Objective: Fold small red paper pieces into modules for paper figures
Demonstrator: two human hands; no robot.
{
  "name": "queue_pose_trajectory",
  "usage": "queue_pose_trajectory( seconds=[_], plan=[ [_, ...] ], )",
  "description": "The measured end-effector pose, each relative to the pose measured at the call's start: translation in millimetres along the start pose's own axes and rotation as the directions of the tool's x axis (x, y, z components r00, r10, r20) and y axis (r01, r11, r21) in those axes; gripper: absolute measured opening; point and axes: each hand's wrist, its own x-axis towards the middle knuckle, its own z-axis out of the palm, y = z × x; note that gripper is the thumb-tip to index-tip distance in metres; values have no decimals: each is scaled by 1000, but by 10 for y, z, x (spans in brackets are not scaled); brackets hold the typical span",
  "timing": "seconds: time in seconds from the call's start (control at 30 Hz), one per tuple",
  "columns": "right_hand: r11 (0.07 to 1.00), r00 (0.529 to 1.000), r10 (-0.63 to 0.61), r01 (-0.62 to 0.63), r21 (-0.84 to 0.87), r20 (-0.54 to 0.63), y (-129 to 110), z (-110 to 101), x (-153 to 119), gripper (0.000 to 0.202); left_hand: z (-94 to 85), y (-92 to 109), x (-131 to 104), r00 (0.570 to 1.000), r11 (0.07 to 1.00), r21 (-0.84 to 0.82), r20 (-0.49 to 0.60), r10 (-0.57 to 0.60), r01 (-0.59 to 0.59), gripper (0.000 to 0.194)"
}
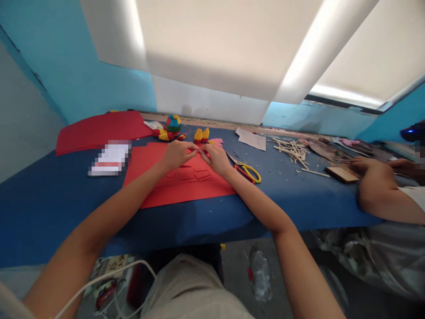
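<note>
Over a sheet of red paper, my left hand and my right hand meet at the fingertips. Both are closed in a pinch on a small piece of red paper, mostly hidden by the fingers. Below them, several small cut pieces of red paper lie on the sheet. Scissors with yellow and red handles rest beside my right wrist. Just beyond my hands stand a yellow and red folded-paper piece and a multicoloured folded-paper figure.
More red paper lies at the back left, near a blurred-out white rectangular object. Thin wooden sticks and a paper scrap are to the right. Another person's arm rests by a wooden block on the blue table.
</note>
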Motion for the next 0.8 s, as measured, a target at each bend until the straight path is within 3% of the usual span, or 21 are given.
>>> queue_pose_trajectory(
  seconds=[0.13, 0.27, 0.37, 0.63, 0.7, 0.8],
  plan=[
    [997, 997, 70, -69, 39, -39, -41, 24, 9, 16, 4, 33, 2, 998, 998, -57, -59, -30, 27, 19],
    [888, 960, 264, -203, 413, -95, -35, 110, 11, 32, -18, 33, 6, 989, 965, -258, -122, -85, 51, 17],
    [807, 961, 269, -185, 561, -70, -22, 145, 29, 29, -31, 20, 12, 988, 939, -342, -129, -89, 40, 19],
    [819, 919, 369, -249, 517, -142, -76, 48, 81, 30, 32, 78, 18, 976, 931, -358, -165, -139, 72, 18],
    [870, 934, 315, -213, 445, -170, -80, 2, 88, 30, 43, 92, 17, 975, 924, -376, -167, -148, 76, 18],
    [955, 976, 132, -79, 287, -172, -48, -62, 80, 27, 32, 73, 11, 983, 914, -401, -132, -125, 62, 20]
  ],
)
